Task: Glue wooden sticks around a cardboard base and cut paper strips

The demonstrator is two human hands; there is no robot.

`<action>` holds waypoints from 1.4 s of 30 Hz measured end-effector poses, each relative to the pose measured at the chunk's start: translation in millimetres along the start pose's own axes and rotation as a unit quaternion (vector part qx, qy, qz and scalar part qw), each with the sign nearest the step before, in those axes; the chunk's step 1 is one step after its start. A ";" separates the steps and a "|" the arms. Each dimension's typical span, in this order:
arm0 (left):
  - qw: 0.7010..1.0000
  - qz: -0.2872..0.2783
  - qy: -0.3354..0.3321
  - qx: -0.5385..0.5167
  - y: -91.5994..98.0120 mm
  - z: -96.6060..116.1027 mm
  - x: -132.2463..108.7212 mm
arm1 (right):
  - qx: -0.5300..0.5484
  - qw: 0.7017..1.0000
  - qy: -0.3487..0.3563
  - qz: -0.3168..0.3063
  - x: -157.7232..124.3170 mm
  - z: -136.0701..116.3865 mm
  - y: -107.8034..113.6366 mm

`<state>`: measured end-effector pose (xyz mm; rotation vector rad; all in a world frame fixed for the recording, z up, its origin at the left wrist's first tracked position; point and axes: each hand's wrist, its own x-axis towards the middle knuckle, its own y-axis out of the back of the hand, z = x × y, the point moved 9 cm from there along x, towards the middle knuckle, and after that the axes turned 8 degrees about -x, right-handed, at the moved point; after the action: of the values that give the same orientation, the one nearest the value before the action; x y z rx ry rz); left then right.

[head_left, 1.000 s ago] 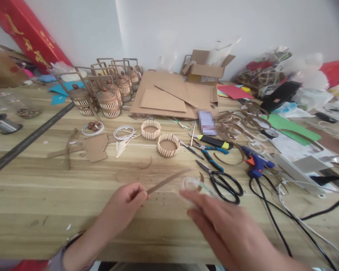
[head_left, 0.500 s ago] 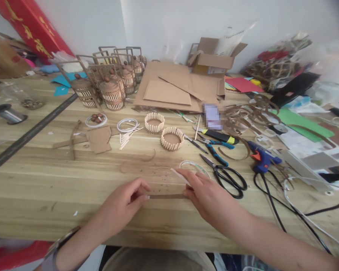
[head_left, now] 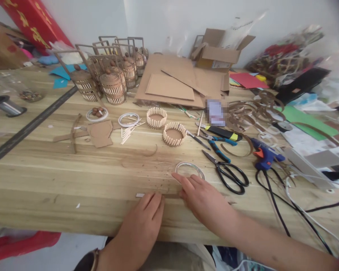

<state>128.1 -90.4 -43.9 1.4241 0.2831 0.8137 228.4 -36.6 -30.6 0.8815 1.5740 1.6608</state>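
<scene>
A narrow brown strip (head_left: 171, 195) lies crosswise near the table's front edge, with a short white piece at its left end. My left hand (head_left: 145, 214) is palm down, its fingers together and pressed on the strip just right of that white end. Farther right, my right hand (head_left: 199, 194) is closed at the strip with the index finger stretched forward; its thumb and the other fingers are partly hidden. A roll of white tape (head_left: 190, 164) lies flat just beyond the right hand, partly covered by it. Dark crumbs are scattered in front of both hands.
Black scissors (head_left: 231, 175), pliers (head_left: 220, 146), a utility knife (head_left: 223, 133) and a blue glue gun (head_left: 267, 154) with cables lie to the right. Two rings of wooden sticks (head_left: 174, 134) stand mid-table. Lidded baskets (head_left: 112, 88) and cardboard sheets (head_left: 169, 88) are behind.
My left hand has moved right and turned palm down onto the strip, baring its white end. The white piece raised at my right hand no longer shows. The view has shifted slightly.
</scene>
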 end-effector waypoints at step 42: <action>1.000 -0.022 0.000 0.004 -7.2 -2.5 -11.5 | 0.105 0.927 -0.023 -0.359 39.8 -9.4 6.7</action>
<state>120.8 -95.5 -54.5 1.4216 0.3171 0.7763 198.8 -8.5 -23.4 0.3523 1.7760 0.9538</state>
